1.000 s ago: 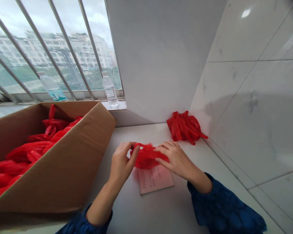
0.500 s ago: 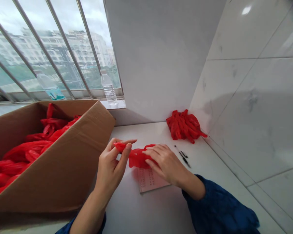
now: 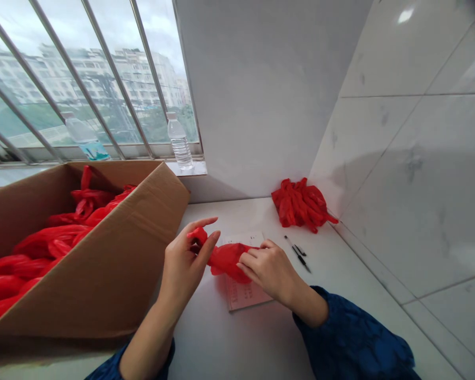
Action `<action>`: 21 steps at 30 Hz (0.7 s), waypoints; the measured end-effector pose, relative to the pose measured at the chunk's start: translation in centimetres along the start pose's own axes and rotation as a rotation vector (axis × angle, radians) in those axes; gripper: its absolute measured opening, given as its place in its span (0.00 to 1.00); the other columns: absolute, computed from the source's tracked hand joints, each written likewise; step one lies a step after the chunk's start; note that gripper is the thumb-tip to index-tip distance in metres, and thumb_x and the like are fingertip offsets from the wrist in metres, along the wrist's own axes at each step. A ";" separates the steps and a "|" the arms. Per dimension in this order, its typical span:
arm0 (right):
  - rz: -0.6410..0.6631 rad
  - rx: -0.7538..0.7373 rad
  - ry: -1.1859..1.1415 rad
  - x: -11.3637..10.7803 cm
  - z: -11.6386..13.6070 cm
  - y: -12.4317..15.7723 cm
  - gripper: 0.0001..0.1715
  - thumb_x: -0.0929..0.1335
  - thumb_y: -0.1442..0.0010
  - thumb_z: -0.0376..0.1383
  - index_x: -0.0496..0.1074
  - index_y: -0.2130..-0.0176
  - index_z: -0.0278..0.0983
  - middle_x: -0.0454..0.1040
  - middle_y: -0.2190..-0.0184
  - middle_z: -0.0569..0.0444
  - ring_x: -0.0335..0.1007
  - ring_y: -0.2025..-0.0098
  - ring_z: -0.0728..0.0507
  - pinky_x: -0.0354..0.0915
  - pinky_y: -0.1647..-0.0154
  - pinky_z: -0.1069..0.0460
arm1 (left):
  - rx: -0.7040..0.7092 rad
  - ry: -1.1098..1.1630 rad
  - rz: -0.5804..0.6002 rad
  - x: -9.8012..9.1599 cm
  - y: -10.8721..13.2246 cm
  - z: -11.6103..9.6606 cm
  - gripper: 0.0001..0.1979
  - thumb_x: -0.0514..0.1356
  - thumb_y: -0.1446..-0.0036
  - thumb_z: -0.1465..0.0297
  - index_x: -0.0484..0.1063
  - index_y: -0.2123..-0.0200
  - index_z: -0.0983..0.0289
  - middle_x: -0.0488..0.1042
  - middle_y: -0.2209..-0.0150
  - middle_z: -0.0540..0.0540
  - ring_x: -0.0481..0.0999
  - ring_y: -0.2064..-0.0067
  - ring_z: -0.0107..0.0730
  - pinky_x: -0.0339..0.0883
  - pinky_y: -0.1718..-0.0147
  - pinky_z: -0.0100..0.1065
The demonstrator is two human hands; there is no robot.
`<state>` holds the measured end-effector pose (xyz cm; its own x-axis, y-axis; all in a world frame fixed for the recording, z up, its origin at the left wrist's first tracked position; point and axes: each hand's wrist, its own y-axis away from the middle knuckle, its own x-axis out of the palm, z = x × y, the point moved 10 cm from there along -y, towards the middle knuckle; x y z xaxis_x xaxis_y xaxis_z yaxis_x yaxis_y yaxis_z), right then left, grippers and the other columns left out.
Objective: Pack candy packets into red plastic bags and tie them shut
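Observation:
A crumpled red plastic bag [image 3: 225,257] is stretched between both my hands above the white counter. My left hand [image 3: 185,264] pinches its left end between thumb and fingers. My right hand [image 3: 267,268] grips its right part. Under the bag lies a sheet of paper with printed lines [image 3: 245,291]. A pile of folded red bags [image 3: 300,205] rests in the far corner by the tiled wall. A black pen [image 3: 297,253] lies just right of my right hand.
A large open cardboard box [image 3: 114,274] full of loose red bags [image 3: 43,245] fills the left side. Two water bottles [image 3: 179,143] stand on the window sill behind bars. A tiled wall [image 3: 411,174] bounds the counter on the right.
My hands have pulled the red bag from a bunched lump into a longer twisted strip. The left hand has lifted its end. The right hand's move off the pen has uncovered it.

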<state>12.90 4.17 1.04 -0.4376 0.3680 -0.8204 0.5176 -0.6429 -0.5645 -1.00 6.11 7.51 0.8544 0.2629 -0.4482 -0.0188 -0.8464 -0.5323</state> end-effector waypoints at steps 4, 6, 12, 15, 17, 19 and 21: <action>-0.015 -0.026 0.017 -0.4 0.1 0.1 0.11 0.71 0.35 0.38 0.71 0.68 0.37 0.75 0.70 0.58 0.66 0.71 0.48 0.55 0.60 0.49 | -0.020 0.052 -0.002 -0.1 -0.1 -0.1 0.14 0.63 0.38 0.63 0.74 0.51 0.59 0.66 0.75 0.44 0.65 0.77 0.22 0.61 0.78 0.24; -0.006 -0.072 0.014 -0.6 0.7 0.1 0.09 0.70 0.34 0.38 0.71 0.67 0.38 0.74 0.68 0.58 0.66 0.70 0.47 0.55 0.61 0.50 | -0.031 0.081 -0.009 -0.2 -0.2 0.0 0.15 0.64 0.39 0.63 0.74 0.50 0.59 0.66 0.74 0.44 0.66 0.76 0.22 0.63 0.76 0.24; 0.200 0.133 0.067 0.7 -1.1 0.8 0.09 0.71 0.37 0.32 0.73 0.56 0.44 0.75 0.62 0.57 0.69 0.69 0.46 0.59 0.63 0.50 | -0.044 0.114 0.011 0.0 -0.2 0.2 0.15 0.63 0.38 0.64 0.72 0.48 0.58 0.64 0.74 0.44 0.62 0.77 0.20 0.59 0.77 0.23; 0.248 0.260 0.059 0.7 -2.6 1.9 0.38 0.79 0.50 0.40 0.68 0.43 0.41 0.70 0.43 0.44 0.73 0.55 0.37 0.63 0.53 0.44 | -0.032 0.098 0.054 0.5 -0.3 0.1 0.14 0.62 0.37 0.64 0.72 0.49 0.59 0.64 0.73 0.44 0.62 0.76 0.20 0.60 0.75 0.23; 0.259 0.298 0.053 0.5 -3.4 2.7 0.48 0.81 0.56 0.42 0.66 0.40 0.38 0.57 0.33 0.36 0.68 0.44 0.30 0.61 0.45 0.37 | -0.031 0.091 0.084 0.7 -0.4 0.1 0.14 0.61 0.36 0.64 0.72 0.48 0.59 0.63 0.73 0.44 0.61 0.76 0.21 0.59 0.75 0.23; 0.280 0.320 0.055 0.2 -4.2 3.4 0.44 0.81 0.56 0.40 0.69 0.42 0.37 0.49 0.30 0.33 0.64 0.40 0.28 0.58 0.41 0.33 | -0.026 0.062 0.084 0.4 -0.4 0.2 0.14 0.60 0.36 0.63 0.72 0.49 0.60 0.62 0.73 0.45 0.59 0.76 0.21 0.57 0.76 0.24; 0.283 0.350 0.081 -0.6 -5.0 3.9 0.37 0.80 0.54 0.37 0.72 0.46 0.37 0.48 0.30 0.33 0.64 0.39 0.28 0.57 0.40 0.32 | -0.004 -0.001 0.049 -0.3 -0.4 0.1 0.14 0.60 0.36 0.63 0.73 0.49 0.60 0.62 0.72 0.45 0.58 0.76 0.21 0.57 0.76 0.25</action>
<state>18.89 4.82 -1.13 -0.2482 0.1878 -0.9503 0.3231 -0.9088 -0.2640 -1.29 6.44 7.84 0.8519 0.2218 -0.4745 -0.0583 -0.8601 -0.5067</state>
